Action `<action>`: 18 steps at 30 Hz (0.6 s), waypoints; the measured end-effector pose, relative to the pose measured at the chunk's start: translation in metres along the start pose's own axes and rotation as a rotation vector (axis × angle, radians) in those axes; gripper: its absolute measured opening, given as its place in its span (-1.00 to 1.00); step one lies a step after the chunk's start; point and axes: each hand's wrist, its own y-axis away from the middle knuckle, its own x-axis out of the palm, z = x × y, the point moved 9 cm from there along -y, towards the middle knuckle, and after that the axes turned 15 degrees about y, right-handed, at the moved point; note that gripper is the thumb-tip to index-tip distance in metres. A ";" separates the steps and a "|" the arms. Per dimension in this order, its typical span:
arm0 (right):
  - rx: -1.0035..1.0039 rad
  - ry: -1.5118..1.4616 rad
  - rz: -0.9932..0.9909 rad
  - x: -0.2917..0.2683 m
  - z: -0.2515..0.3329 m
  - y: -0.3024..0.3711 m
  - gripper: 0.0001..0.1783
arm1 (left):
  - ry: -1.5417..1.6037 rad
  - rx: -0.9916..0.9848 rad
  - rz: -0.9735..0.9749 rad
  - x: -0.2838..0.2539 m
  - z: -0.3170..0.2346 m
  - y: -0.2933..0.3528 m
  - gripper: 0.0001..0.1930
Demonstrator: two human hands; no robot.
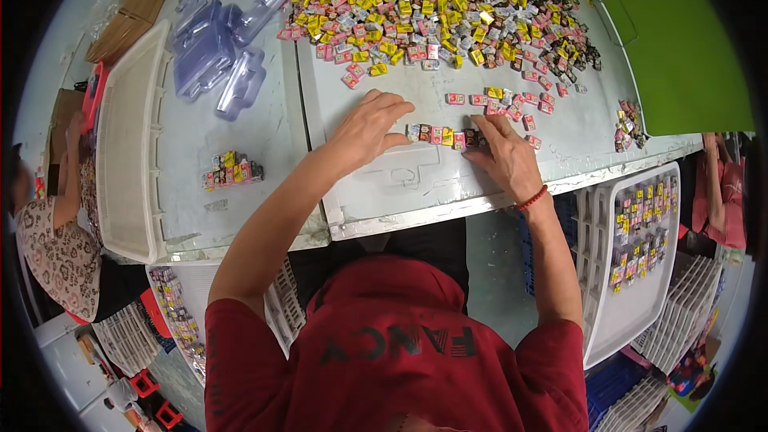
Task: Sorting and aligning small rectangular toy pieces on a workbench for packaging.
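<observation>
A short row of small wrapped blocks (436, 135), in pink, yellow, white and dark wrappers, lies on the white table in front of me. At its left end hovers my left hand (370, 130), fingers curved and thumb apart, with nothing between them. My right hand (510, 157), a red bead bracelet at its wrist, has thumb and forefinger on either side of the dark blocks (471, 138) at the row's right end. Loose pink blocks (528, 122) lie just beyond that hand. A big heap of the same blocks (432, 4) spreads across the far table.
Clear plastic trays (210, 48) are stacked at the far left beside a white crate (132, 144). A small cluster of blocks (232, 171) sits on the left table. Another white crate (632, 256) holds grouped blocks at right. A green panel (680, 48) borders the table; co-workers sit on both sides.
</observation>
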 end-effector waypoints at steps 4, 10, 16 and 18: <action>-0.034 0.066 -0.084 -0.003 0.015 -0.004 -0.47 | 0.083 0.078 0.064 0.011 -0.006 -0.006 -0.53; -0.009 0.051 -0.112 0.001 0.009 -0.003 -0.58 | -0.100 0.274 0.019 0.015 -0.027 -0.010 -0.55; -0.015 0.045 -0.092 0.000 0.008 -0.003 -0.59 | -0.137 0.378 0.012 0.014 -0.030 -0.010 -0.59; -0.013 0.039 -0.091 0.000 0.008 -0.003 -0.59 | -0.077 0.377 0.031 0.014 -0.026 -0.011 -0.61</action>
